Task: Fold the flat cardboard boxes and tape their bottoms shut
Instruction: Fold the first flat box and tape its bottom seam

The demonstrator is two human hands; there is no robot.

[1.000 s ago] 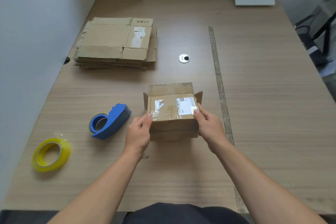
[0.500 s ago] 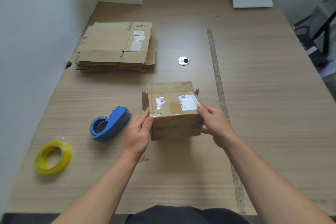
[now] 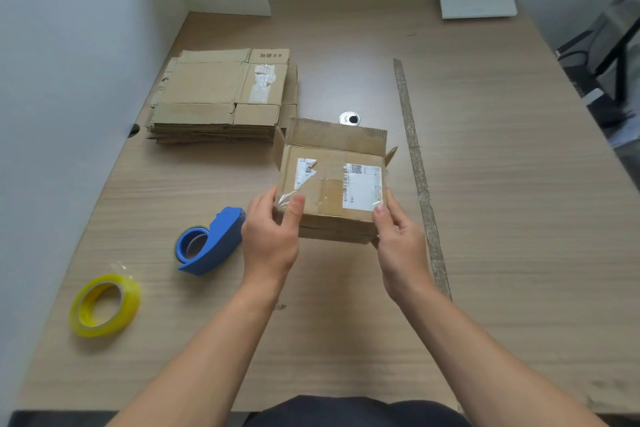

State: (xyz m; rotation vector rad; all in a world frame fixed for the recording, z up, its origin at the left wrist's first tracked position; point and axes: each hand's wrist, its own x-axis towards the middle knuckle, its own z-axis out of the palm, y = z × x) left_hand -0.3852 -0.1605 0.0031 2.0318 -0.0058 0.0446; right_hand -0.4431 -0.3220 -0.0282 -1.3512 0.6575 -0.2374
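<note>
Brown box (image 3: 332, 184) | lifts off table (image 3: 519, 218), tilts toward camera | clamps near corners with left hand (image 3: 270, 239), right hand (image 3: 400, 239) | leaves flaps (image 3: 334, 133) open, untaped

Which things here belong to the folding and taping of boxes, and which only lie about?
Job: held box, stack of flat boxes, blue tape dispenser, yellow tape roll.
Lying about: white stand, table grommet, old tape strip, chair.
</note>
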